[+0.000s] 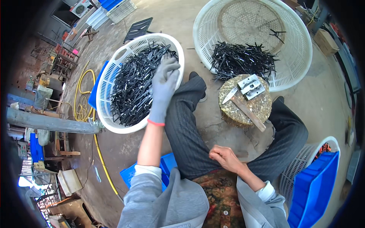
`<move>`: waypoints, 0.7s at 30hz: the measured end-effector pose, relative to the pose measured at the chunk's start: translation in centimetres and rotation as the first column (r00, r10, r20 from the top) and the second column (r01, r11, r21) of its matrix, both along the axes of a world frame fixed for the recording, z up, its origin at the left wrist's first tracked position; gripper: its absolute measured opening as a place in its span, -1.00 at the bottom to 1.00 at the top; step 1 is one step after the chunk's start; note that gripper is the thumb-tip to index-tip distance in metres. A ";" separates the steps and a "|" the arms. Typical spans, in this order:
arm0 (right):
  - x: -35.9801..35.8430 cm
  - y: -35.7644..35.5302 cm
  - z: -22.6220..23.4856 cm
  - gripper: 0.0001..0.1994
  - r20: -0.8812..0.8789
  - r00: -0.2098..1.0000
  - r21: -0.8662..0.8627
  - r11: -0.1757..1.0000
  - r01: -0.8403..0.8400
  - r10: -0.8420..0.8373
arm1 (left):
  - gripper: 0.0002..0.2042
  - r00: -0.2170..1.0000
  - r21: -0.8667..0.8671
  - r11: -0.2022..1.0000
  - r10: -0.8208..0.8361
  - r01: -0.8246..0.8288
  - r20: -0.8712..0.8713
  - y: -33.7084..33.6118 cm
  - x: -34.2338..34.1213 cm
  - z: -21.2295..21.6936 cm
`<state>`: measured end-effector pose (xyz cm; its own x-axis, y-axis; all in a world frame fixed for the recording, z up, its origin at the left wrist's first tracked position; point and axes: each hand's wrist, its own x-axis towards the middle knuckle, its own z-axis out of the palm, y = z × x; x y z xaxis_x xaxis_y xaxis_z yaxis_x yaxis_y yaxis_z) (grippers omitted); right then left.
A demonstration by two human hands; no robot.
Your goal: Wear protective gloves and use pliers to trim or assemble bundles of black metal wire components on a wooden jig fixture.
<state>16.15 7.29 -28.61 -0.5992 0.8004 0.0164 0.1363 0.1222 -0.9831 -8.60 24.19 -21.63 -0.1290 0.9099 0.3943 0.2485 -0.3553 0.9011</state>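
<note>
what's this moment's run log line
left hand: grey-gloved, at thin black parts in white oval plastic basket | right hand: bare, curled, contents hidden

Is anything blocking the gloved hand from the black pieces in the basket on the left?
No, nothing visible is in the way. The gloved left hand reaches across the white basket's rim, over the black pieces. I can't tell whether it touches them.

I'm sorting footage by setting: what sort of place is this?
Probably a small workshop: a hammer and metal block sit on a stump, near a basket of black parts.
</note>
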 end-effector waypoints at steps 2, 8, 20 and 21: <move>1.6 0.1 -1.8 -0.79 0.101 0.986 -0.165 0.975 0.148 -0.132 | -0.79 0.558 0.181 0.970 0.242 -0.163 -0.794 2.1 -5.7 -0.4; 2.6 0.2 -4.9 -0.74 0.186 0.938 -0.361 0.868 0.342 -0.292 | -0.64 0.063 0.061 0.993 0.068 -0.105 -0.996 5.5 -8.6 -8.8; 3.9 5.0 2.9 -0.18 -0.791 0.449 -0.581 0.741 -0.338 -0.415 | -0.73 0.991 -0.047 0.997 -0.070 0.065 -0.115 0.8 1.0 7.5; 3.8 5.3 3.6 -0.17 -0.817 0.424 -0.549 0.753 -0.362 -0.391 | -0.73 0.959 -0.024 0.996 -0.094 0.091 -0.267 -0.5 2.5 8.1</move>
